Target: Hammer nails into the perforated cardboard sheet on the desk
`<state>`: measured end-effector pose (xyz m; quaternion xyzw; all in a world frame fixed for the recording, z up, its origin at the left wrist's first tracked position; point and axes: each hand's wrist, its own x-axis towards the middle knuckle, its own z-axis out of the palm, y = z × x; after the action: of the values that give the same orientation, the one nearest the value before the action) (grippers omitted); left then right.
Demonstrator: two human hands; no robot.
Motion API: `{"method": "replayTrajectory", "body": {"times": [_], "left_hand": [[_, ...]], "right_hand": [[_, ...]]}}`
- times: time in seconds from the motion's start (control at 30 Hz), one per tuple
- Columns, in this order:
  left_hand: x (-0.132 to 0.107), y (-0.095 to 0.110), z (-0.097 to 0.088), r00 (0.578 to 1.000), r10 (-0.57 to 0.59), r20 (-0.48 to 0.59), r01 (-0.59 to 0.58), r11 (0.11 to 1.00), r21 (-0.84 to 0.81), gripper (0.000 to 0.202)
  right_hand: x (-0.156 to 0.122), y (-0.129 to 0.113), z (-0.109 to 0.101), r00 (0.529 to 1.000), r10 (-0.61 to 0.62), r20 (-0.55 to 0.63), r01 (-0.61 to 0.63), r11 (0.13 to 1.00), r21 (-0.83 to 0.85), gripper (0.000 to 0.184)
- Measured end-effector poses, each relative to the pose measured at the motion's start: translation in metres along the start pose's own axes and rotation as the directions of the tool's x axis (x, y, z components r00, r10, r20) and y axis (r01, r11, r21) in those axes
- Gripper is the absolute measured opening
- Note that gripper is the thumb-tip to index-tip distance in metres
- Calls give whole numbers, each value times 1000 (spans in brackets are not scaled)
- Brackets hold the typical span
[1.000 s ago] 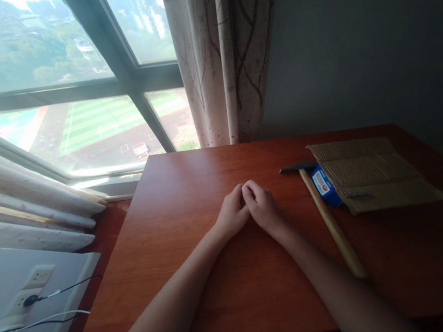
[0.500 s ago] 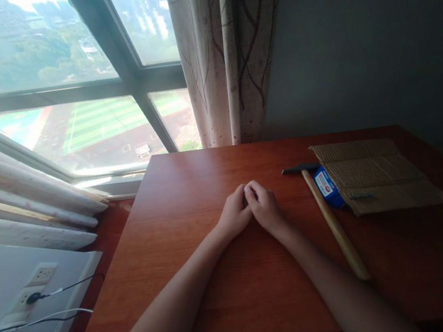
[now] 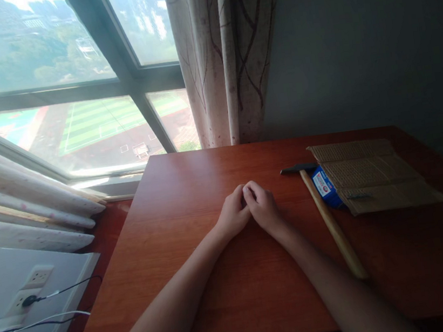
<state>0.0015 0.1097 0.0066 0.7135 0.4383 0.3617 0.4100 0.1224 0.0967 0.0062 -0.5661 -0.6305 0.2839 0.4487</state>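
My left hand and my right hand rest together on the wooden table, meeting at the fingertips and thumbs. Both are closed with the fingers curled in, and nothing shows in either of them; the undersides are hidden. To the right of my right hand lies a hammer, its dark head towards the back and its pale wooden handle pointing to me. Beside the hammer head is a blue box with a white label, partly covered by a flat piece of corrugated cardboard. Small metal pieces, perhaps nails, lie on the cardboard.
The reddish-brown table stands by a window and a patterned curtain. Left of it, a black plug sits in a wall socket, with several cables below. A dark wall rises behind.
The whole view has shifted very slightly. My hands stay together in the same pose, and the hammer, box and cardboard lie as before.
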Motion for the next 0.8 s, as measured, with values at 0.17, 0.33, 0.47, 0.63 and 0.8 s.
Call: {"method": "replayTrajectory", "body": {"times": [0.17, 0.33, 0.47, 0.63, 0.8], "left_hand": [[0, 0, 0, 1000, 5, 0, -5, 1000, 0, 7], [0, -1, 0, 1000, 7, -1, -7, 1000, -3, 7], [0, -2, 0, 1000, 2, -1, -2, 1000, -4, 8], [-1, 0, 0, 1000, 4, 2, -4, 1000, -1, 9], [0, 0, 0, 1000, 15, 3, -15, 1000, -6, 8]], "right_hand": [[0, 0, 0, 1000, 0, 9, 0, 1000, 10, 26], [0, 0, -1, 1000, -3, 8, 3, 1000, 10, 26], [0, 0, -1, 1000, -5, 6, 5, 1000, 7, 26], [1, -2, -1, 1000, -1, -3, 1, 1000, 4, 26], [1, 0, 0, 1000, -6, 5, 6, 1000, 2, 27]]}}
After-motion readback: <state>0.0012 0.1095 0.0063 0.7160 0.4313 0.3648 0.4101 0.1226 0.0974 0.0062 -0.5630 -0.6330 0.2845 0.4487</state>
